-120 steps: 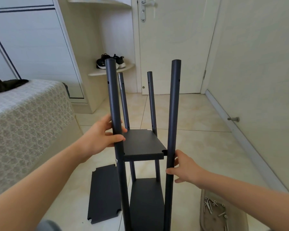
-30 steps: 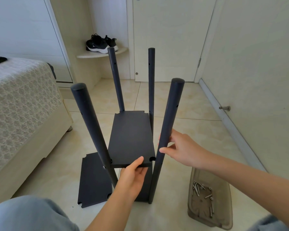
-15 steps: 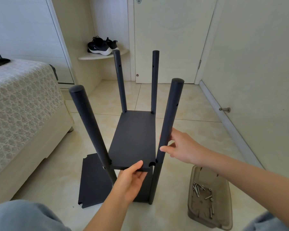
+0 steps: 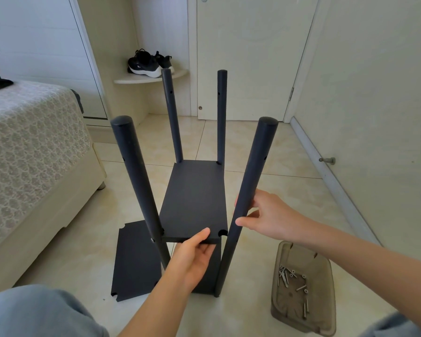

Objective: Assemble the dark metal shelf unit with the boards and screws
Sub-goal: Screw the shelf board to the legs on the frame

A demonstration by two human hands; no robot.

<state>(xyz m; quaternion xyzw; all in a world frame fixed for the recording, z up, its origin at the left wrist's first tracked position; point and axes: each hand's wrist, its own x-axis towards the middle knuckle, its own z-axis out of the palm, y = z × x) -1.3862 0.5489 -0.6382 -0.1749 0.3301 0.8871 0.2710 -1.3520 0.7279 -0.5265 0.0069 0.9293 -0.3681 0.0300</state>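
My left hand [image 4: 192, 259] pinches the near edge of the middle board [image 4: 195, 200], thumb on top and fingers underneath, so I can keep it level and nudge it sideways. Just right of that pinch, my right hand [image 4: 270, 215] is curled round the near right post [image 4: 250, 190], thumb in front and fingers behind. I'd say that is to draw the post in toward the board's corner notch, which sits just beside the post with a sliver of gap showing.

On the other side of my left hand, the near left post [image 4: 136, 178] meets the board's corner; I can't tell whether a screw is in there. Beyond both hands, the board's far corners sit against the far left post [image 4: 171, 117] and far right post [image 4: 221, 117].

Low and left of my grip, the spare board [image 4: 136, 261] lies flat on the floor. Down to the right of my right hand stands the tray [image 4: 326, 295] with the screws [image 4: 292, 280], near enough to reach once notch and hole line up.
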